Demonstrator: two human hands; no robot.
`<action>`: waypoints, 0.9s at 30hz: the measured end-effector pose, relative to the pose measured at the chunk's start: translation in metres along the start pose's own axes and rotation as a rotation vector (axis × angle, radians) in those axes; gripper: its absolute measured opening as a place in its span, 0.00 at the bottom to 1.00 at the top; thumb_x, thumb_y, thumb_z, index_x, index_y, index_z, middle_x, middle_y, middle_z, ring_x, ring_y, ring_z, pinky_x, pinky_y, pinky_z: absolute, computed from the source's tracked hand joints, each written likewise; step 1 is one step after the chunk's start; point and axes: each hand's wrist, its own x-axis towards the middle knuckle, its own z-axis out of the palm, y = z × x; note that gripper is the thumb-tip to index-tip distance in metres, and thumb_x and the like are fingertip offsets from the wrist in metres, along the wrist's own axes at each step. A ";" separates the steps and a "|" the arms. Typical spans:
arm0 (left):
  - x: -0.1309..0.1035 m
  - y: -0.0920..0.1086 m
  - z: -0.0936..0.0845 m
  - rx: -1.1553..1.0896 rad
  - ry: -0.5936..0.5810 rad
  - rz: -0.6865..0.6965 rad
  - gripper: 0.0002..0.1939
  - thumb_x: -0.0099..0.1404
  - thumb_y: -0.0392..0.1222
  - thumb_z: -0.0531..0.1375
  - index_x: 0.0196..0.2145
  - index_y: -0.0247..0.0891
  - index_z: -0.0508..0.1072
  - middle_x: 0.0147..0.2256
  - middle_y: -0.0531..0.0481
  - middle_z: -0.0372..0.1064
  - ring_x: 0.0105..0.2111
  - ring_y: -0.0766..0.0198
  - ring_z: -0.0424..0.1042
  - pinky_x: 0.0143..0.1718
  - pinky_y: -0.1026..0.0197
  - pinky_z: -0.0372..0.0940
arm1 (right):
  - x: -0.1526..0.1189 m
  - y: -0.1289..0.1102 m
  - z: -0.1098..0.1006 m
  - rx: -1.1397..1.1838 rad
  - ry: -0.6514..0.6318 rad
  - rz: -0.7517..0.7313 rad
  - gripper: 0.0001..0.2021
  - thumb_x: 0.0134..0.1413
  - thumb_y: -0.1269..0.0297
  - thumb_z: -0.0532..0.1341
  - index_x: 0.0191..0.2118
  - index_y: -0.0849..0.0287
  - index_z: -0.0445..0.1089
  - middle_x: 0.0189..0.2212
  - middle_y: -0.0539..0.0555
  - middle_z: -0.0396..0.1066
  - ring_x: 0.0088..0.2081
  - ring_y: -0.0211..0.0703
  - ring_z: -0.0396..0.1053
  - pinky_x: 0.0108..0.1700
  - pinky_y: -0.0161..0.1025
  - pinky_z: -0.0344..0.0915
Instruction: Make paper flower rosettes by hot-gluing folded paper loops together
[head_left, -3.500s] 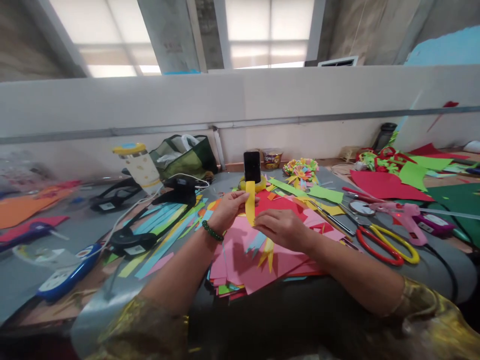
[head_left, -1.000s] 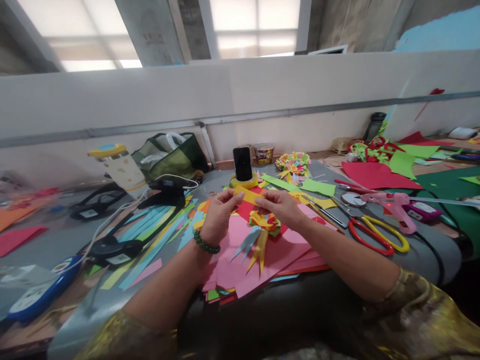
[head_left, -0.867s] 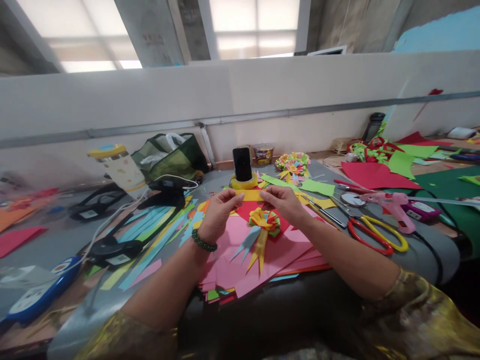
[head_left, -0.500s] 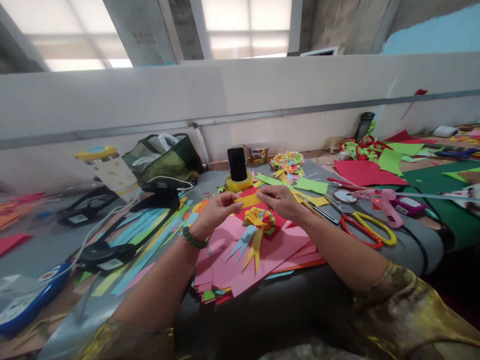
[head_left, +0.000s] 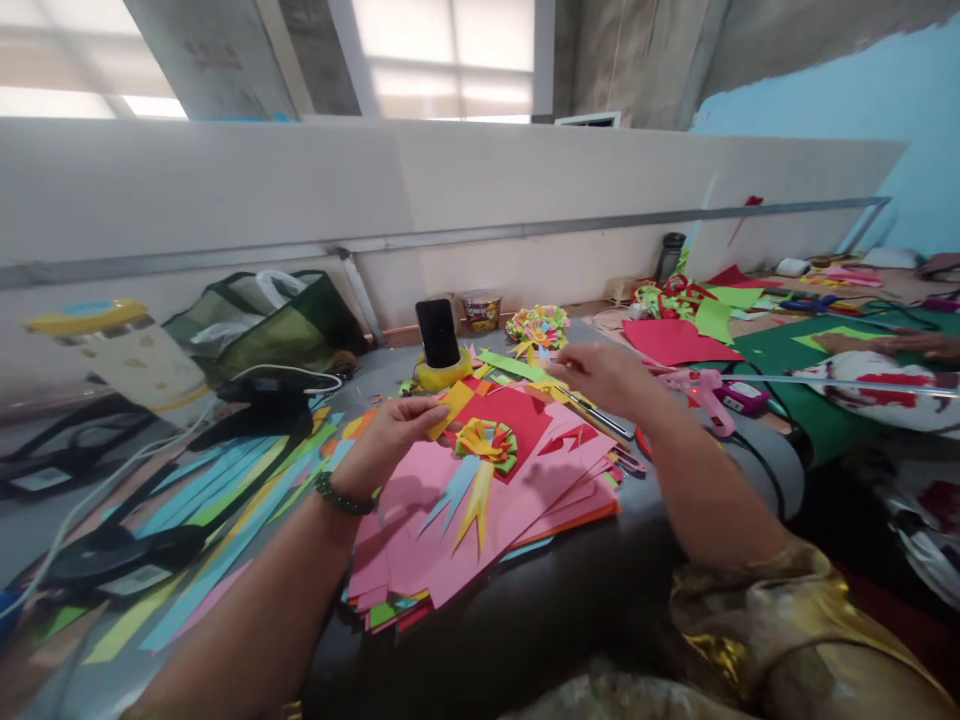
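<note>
My left hand point(head_left: 397, 428) pinches a short yellow paper strip point(head_left: 450, 408) between thumb and fingers, left of a paper rosette. The rosette point(head_left: 486, 442) has a yellow, orange and green folded head with pale blue and yellow tails. It lies on a red sheet point(head_left: 504, 408) over a stack of pink paper point(head_left: 420, 540). Farther right, my right hand point(head_left: 604, 378) is raised near a light green strip point(head_left: 514, 365), its fingers bent together; whatever they may hold is hidden. My right forearm covers most of the scissors.
A phone point(head_left: 437, 333) stands in a yellow tape roll point(head_left: 442, 374). Finished paper flowers point(head_left: 538, 328) lie behind. To the right are a pink glue gun point(head_left: 705, 398) and a co-worker's hand point(head_left: 926, 346). Coloured strips point(head_left: 217, 490) and a tumbler point(head_left: 127, 360) are at left.
My right hand has let go of the yellow strip and moved right, away from my left hand. My left hand keeps the strip, now tilted. The view has turned right.
</note>
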 end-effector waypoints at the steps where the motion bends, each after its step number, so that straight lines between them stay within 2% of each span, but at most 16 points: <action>1: 0.000 0.000 0.001 -0.048 0.002 -0.012 0.19 0.39 0.53 0.78 0.21 0.36 0.79 0.20 0.53 0.74 0.21 0.66 0.71 0.26 0.66 0.69 | -0.003 0.010 -0.003 -0.127 -0.100 0.092 0.13 0.65 0.60 0.55 0.37 0.58 0.76 0.37 0.59 0.79 0.40 0.47 0.73 0.36 0.37 0.59; 3: 0.000 -0.001 0.003 -0.109 -0.006 -0.027 0.20 0.39 0.52 0.78 0.22 0.36 0.79 0.20 0.53 0.74 0.22 0.66 0.72 0.27 0.65 0.71 | -0.009 0.027 0.000 -0.285 -0.258 0.227 0.12 0.61 0.64 0.58 0.41 0.61 0.79 0.43 0.65 0.79 0.46 0.54 0.75 0.39 0.40 0.63; 5: 0.000 -0.003 0.004 -0.144 -0.017 -0.035 0.20 0.41 0.51 0.78 0.24 0.35 0.78 0.21 0.52 0.74 0.22 0.65 0.73 0.27 0.64 0.72 | -0.013 0.037 0.011 -0.327 -0.338 0.279 0.12 0.57 0.69 0.60 0.42 0.64 0.80 0.44 0.69 0.79 0.47 0.59 0.76 0.40 0.41 0.65; 10: 0.004 -0.013 0.001 -0.192 -0.024 -0.053 0.14 0.52 0.45 0.75 0.31 0.33 0.79 0.27 0.45 0.79 0.25 0.62 0.76 0.30 0.61 0.74 | -0.015 0.043 0.036 -0.305 -0.338 0.302 0.14 0.58 0.70 0.57 0.41 0.64 0.81 0.41 0.68 0.80 0.46 0.57 0.78 0.39 0.39 0.66; 15: 0.005 -0.014 -0.002 -0.231 -0.024 -0.070 0.09 0.57 0.40 0.73 0.31 0.33 0.79 0.28 0.45 0.80 0.27 0.62 0.78 0.32 0.62 0.75 | -0.015 0.058 0.029 -0.242 -0.194 0.348 0.15 0.62 0.68 0.54 0.39 0.64 0.79 0.41 0.68 0.80 0.44 0.54 0.78 0.36 0.38 0.64; 21: 0.006 -0.013 -0.001 -0.272 -0.030 -0.099 0.06 0.59 0.37 0.71 0.31 0.33 0.79 0.27 0.46 0.79 0.26 0.63 0.77 0.31 0.63 0.75 | -0.034 0.086 0.006 -0.115 0.022 0.424 0.15 0.64 0.62 0.50 0.38 0.58 0.74 0.37 0.60 0.79 0.39 0.48 0.75 0.35 0.37 0.63; 24: 0.006 -0.014 -0.001 -0.274 -0.036 -0.103 0.07 0.58 0.38 0.72 0.32 0.32 0.79 0.28 0.45 0.80 0.26 0.63 0.77 0.31 0.63 0.75 | -0.045 0.092 0.004 0.158 0.238 0.432 0.14 0.62 0.57 0.52 0.29 0.55 0.68 0.28 0.56 0.75 0.32 0.47 0.72 0.34 0.39 0.64; 26: 0.005 -0.015 0.000 -0.273 -0.036 -0.100 0.08 0.58 0.39 0.72 0.32 0.33 0.79 0.29 0.45 0.80 0.27 0.62 0.78 0.32 0.63 0.75 | -0.053 0.089 0.008 0.407 0.359 0.368 0.15 0.60 0.52 0.54 0.27 0.54 0.65 0.23 0.54 0.71 0.28 0.45 0.69 0.31 0.39 0.63; 27: 0.005 -0.015 0.000 -0.273 -0.035 -0.098 0.09 0.58 0.40 0.73 0.32 0.33 0.79 0.29 0.45 0.80 0.28 0.62 0.78 0.32 0.63 0.75 | -0.057 0.084 0.011 0.505 0.373 0.312 0.16 0.59 0.50 0.54 0.28 0.54 0.66 0.22 0.52 0.70 0.26 0.44 0.67 0.30 0.40 0.63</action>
